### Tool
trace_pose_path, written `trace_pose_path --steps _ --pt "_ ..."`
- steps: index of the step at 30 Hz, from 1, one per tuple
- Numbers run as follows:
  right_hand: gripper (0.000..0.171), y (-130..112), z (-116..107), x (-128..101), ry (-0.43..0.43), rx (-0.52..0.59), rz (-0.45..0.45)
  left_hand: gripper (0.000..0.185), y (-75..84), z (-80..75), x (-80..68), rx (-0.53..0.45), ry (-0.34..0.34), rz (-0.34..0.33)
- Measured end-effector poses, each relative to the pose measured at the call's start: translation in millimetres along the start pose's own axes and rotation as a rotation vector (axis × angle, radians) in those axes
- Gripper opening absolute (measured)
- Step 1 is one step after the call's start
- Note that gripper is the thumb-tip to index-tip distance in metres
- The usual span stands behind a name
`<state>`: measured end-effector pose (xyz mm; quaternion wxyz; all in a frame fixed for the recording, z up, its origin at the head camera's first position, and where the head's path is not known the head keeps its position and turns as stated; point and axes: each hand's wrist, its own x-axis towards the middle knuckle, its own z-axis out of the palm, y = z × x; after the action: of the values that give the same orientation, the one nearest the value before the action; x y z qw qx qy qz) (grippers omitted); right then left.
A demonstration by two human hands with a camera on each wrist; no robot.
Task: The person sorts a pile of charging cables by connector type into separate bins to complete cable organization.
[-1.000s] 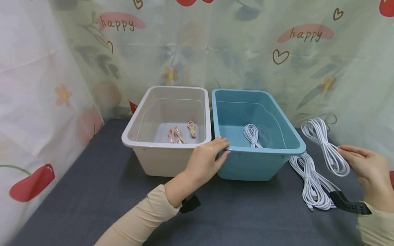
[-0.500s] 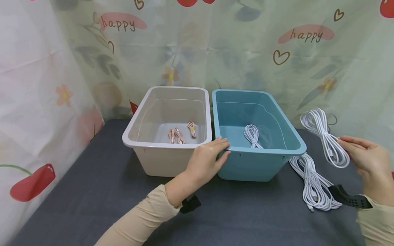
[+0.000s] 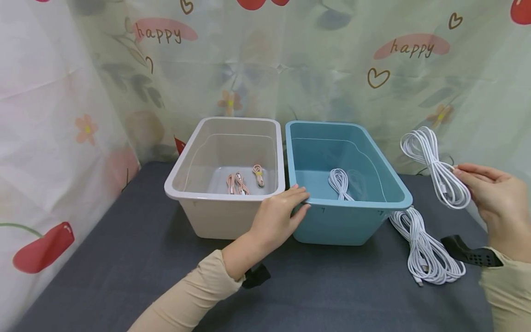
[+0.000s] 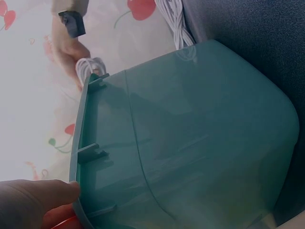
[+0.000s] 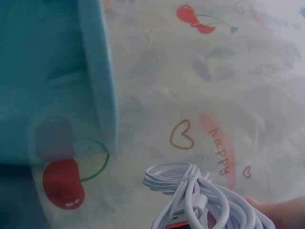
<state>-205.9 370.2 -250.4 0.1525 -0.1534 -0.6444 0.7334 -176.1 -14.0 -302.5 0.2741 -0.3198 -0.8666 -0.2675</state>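
Observation:
My left hand (image 3: 306,199) grips the near left corner of the blue bin's rim (image 3: 398,186), fingers on top and thumb under the lip. The left wrist view shows that hand (image 4: 43,205) against the blue bin's wall (image 4: 190,157). My right hand (image 3: 460,177) pinches a coiled white cable (image 3: 433,161), held in the air to the right of the blue bin. The same white cable (image 5: 205,200) fills the bottom of the right wrist view. Another white cable (image 3: 340,182) lies inside the blue bin. Two pink cables (image 3: 237,183) lie in the beige bin (image 3: 178,186).
A long white cable bundle (image 3: 423,251) lies on the dark grey table (image 3: 124,258) to the right of the blue bin. The two bins stand side by side against a patterned curtain (image 3: 265,60). Black wrist straps (image 3: 470,256) show at both sleeves.
My right hand has lifted the coiled white cable higher beside the blue bin. My left hand stays on the bin's rim.

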Motion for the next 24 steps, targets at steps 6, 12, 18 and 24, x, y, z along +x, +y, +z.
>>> trace_pose_path --steps 6,12,18,24 --pt "0.014 -14.0 11.8 0.4 -0.01 0.04 0.0 0.024 -0.9 1.0 -0.3 0.001 0.005 0.006" --pt "0.016 -24.3 25.0 -1.3 -0.032 0.037 -0.023 0.023 -0.9 1.2 -0.2 0.008 0.004 0.01" --pt "0.017 -33.6 41.5 -3.8 -0.127 0.072 -0.057 0.025 -0.3 0.5 0.1 0.0 -0.004 0.001" --pt "0.014 -41.2 60.5 -3.6 -0.184 0.001 -0.031 0.025 0.2 -0.3 0.1 -0.007 -0.005 -0.002"
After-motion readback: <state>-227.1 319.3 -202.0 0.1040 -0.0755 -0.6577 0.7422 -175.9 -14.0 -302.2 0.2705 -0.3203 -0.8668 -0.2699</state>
